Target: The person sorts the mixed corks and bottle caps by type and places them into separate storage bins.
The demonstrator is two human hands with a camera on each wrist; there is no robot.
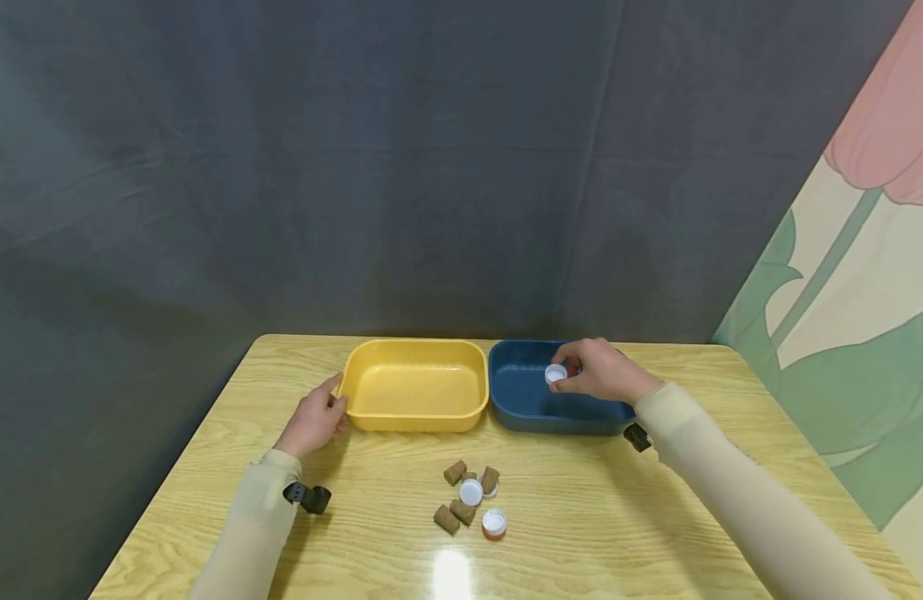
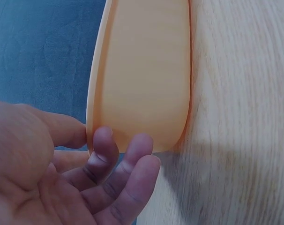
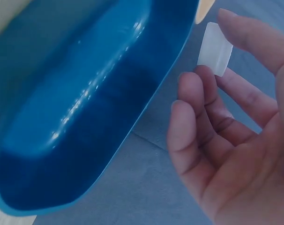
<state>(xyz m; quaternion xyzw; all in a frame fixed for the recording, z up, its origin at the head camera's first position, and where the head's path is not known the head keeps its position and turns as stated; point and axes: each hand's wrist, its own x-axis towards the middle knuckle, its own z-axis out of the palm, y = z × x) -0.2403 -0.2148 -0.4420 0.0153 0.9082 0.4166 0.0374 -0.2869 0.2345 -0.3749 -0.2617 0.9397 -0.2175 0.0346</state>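
Above the blue bin (image 1: 521, 406), my right hand (image 1: 598, 371) pinches a white bottle cap (image 1: 555, 374) between thumb and fingertips. The right wrist view shows the cap (image 3: 215, 49) edge-on, beside the bin's rim, with the other fingers loosely bent. At the left end of the yellow bin (image 1: 414, 423), my left hand (image 1: 314, 421) holds the rim; bent fingers (image 2: 138, 150) lie against that end in the left wrist view. In front of the bins, several brown corks (image 1: 447, 519) lie in a loose group with white caps (image 1: 471, 492).
One white cap with an orange-red side (image 1: 494, 524) lies nearest me on the wooden table (image 1: 581, 517). The two bins stand side by side at the table's back. Behind them hangs a dark curtain (image 1: 431, 167); a wall with a painted flower (image 1: 851, 333) is at right.
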